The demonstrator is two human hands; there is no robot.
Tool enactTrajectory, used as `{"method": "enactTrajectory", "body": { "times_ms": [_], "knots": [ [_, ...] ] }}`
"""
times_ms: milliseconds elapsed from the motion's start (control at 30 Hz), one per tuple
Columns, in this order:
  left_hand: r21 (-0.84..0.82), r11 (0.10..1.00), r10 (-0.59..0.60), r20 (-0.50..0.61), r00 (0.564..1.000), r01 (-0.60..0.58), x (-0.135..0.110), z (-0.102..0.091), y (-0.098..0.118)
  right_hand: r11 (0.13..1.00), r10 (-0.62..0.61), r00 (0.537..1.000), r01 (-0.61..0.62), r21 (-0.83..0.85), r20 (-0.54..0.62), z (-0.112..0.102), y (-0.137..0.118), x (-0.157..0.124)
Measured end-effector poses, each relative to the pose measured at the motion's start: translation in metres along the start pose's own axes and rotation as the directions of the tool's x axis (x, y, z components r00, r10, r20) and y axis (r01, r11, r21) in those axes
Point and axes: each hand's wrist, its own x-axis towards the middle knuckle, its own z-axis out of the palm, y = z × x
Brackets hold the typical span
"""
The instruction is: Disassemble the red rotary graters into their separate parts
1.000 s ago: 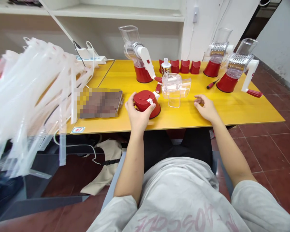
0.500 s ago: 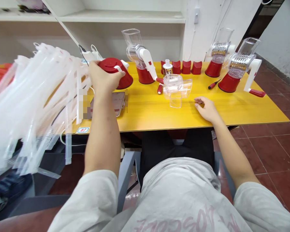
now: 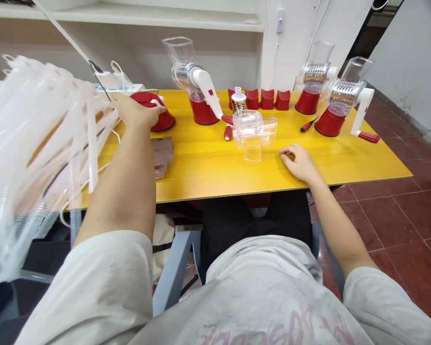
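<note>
My left hand (image 3: 131,109) reaches over the left part of the yellow table, its thumb along the right side of a red cone-shaped base (image 3: 163,120) and its fingers mostly hidden behind. A small white part shows on the base near my thumb. Just below lies a phone (image 3: 161,148), partly blurred out. Palm side down, my right hand (image 3: 299,162) rests on the table with loosely bent fingers apart and nothing in them. Closest to it stands a clear plastic grater housing (image 3: 253,132). Behind that are a metal drum grater (image 3: 239,101) and a red handle (image 3: 228,132).
An assembled rotary grater (image 3: 203,110) stands mid-table; two more graters (image 3: 341,96) (image 3: 311,84) stand right. Several red pieces (image 3: 267,99) line the back. A screwdriver (image 3: 309,124) lies near the right graters. Clear plastic strips (image 3: 28,143) pile up left, beside a power strip (image 3: 132,87).
My left hand and the red base have shifted left across the table. The view has turned slightly left. My right hand stays at its place on the table.
</note>
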Motion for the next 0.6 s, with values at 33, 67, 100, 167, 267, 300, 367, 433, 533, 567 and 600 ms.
{"method": "enactTrajectory", "body": {
  "times_ms": [33,67,100,167,267,300,367,433,533,567,600],
  "knots": [
    [0.051,0.988,-0.144,-0.057,0.988,0.147,-0.003,0.0,0.002,1.0,-0.001,1.0,0.001,-0.004,0.003,0.0,0.0,0.0],
    [0.071,0.966,-0.241,-0.097,0.966,0.248,-0.008,0.0,0.004,1.0,-0.002,1.0,0.002,-0.006,0.004,0.0,-0.001,0.0],
    [0.056,0.955,-0.283,-0.115,0.952,0.291,-0.012,0.001,0.006,1.0,-0.002,1.0,0.002,-0.009,0.005,0.0,-0.001,0.0],
    [-0.014,0.966,-0.259,-0.115,0.959,0.259,-0.022,0.005,0.012,1.0,-0.001,1.0,0.001,-0.014,0.007,0.0,-0.002,0.0],
    [-0.086,0.987,-0.144,-0.129,0.981,0.134,-0.032,0.023,0.029,1.0,0.003,1.0,-0.003,-0.022,0.012,0.0,-0.004,0.0],
    [-0.114,0.991,-0.085,-0.099,0.991,0.074,-0.034,0.033,0.037,1.0,0.003,1.0,-0.003,-0.024,0.012,0.0,-0.004,0.0],
    [-0.149,0.988,-0.039,0.017,0.999,0.041,-0.037,0.055,0.054,1.0,0.003,1.0,-0.003,-0.026,0.013,0.0,-0.004,0.0],
    [-0.177,0.977,-0.096,0.125,0.988,0.117,-0.041,0.079,0.066,1.0,0.006,1.0,-0.006,-0.03,0.019,-0.001,-0.005,0.0],
    [-0.214,0.958,-0.139,0.239,0.961,0.192,-0.049,0.106,0.07,0.999,0.013,0.999,-0.011,-0.037,0.033,-0.002,-0.006,-0.001],
    [-0.242,0.951,-0.127,0.261,0.957,0.192,-0.052,0.112,0.067,0.999,0.013,0.999,-0.012,-0.038,0.036,-0.003,-0.007,-0.002],
    [-0.279,0.947,-0.084,0.269,0.959,0.161,-0.055,0.116,0.063,0.999,0.013,0.999,-0.011,-0.039,0.038,-0.003,-0.007,-0.002]
  ]
}}
